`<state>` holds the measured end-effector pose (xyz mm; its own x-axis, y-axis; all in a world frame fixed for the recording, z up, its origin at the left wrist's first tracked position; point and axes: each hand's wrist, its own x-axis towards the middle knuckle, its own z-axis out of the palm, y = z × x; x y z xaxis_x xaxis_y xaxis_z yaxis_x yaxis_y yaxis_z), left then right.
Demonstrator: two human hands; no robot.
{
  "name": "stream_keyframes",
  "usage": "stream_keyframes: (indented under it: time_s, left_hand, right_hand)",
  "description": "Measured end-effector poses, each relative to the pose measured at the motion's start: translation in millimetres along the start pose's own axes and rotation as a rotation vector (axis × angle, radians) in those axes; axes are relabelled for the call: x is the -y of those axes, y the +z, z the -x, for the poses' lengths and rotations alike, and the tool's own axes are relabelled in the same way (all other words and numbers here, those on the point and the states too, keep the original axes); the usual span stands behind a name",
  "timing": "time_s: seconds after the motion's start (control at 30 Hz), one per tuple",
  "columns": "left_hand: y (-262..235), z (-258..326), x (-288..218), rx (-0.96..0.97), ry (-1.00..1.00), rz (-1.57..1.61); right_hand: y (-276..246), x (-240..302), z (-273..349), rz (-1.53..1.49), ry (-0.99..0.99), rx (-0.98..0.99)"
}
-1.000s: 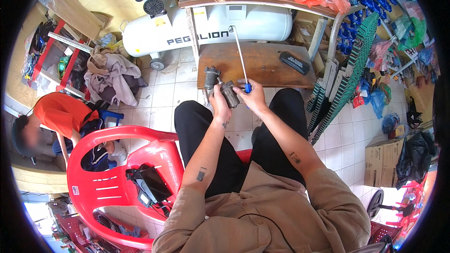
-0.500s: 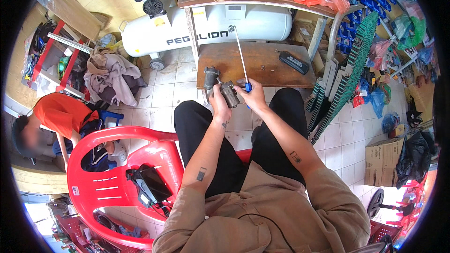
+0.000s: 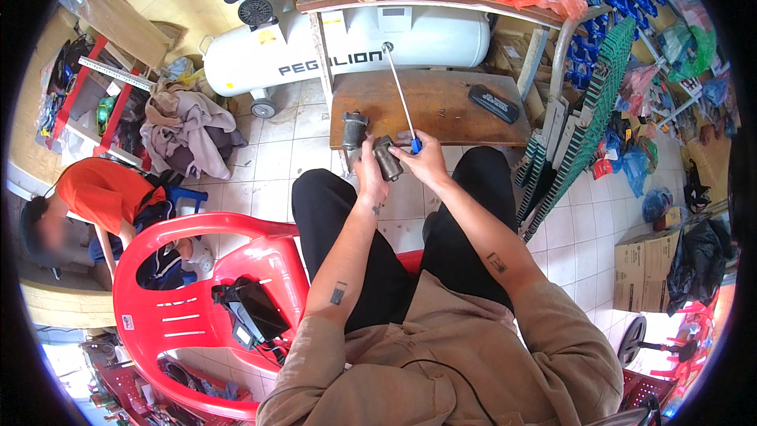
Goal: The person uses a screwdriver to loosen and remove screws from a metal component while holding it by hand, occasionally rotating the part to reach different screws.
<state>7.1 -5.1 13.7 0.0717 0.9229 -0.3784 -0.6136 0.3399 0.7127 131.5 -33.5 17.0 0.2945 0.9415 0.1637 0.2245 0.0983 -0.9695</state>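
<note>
My left hand (image 3: 369,174) is closed around a dull grey-brown metal cylinder (image 3: 389,164), which looks like a small motor or pump body. It is held above my lap, in front of the low wooden shelf. Fingers of my right hand (image 3: 426,161) wrap a long screwdriver (image 3: 403,101) by its blue handle. The steel shaft points up and away, over the shelf, so the tip is far from the held part. My right fingertips come close to the cylinder; whether they touch it I cannot tell. Another dark metal cylinder (image 3: 355,130) stands at the shelf's front left corner.
On the wooden shelf (image 3: 426,106) lies a black case (image 3: 494,104). Behind it rests a white air compressor tank (image 3: 260,55). A red plastic chair (image 3: 205,229) holds an electronic device (image 3: 256,312). A person in orange (image 3: 106,193) sits at left. Folded green-mesh frames (image 3: 583,126) lean at right.
My right hand and the screwdriver have shifted slightly left, and the blue handle sits a little differently in my fingers. The held cylinder has turned slightly in my left hand.
</note>
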Motion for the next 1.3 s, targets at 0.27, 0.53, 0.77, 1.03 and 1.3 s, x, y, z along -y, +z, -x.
stream_keyframes:
  time_s: [0.27, 0.53, 0.77, 1.03, 1.3]
  left_hand:
    - [1.4, 4.4, -0.6, -0.007, -0.012, 0.028]
    - [-14.2, -23.1, 4.4, 0.221, -0.369, 0.188]
    - [-32.1, -30.8, 17.8, 0.183, -0.512, 0.193]
    - [-19.1, -14.0, 5.8, 0.157, -0.510, 0.332]
    - [-33.1, -25.3, 12.5, 0.189, -0.485, 0.090]
  right_hand:
    - [-12.3, 15.2, -1.1, 0.180, 0.081, 0.023]
    - [-85.5, -47.0, -97.0, 0.846, 0.063, -0.109]
    - [-96.5, -63.5, -111.8, 0.939, 0.197, -0.054]
    - [-87.2, -79.4, -115.9, 0.994, 0.207, -0.024]
    - [-90.4, -85.7, -118.6, 0.964, 0.274, -0.062]
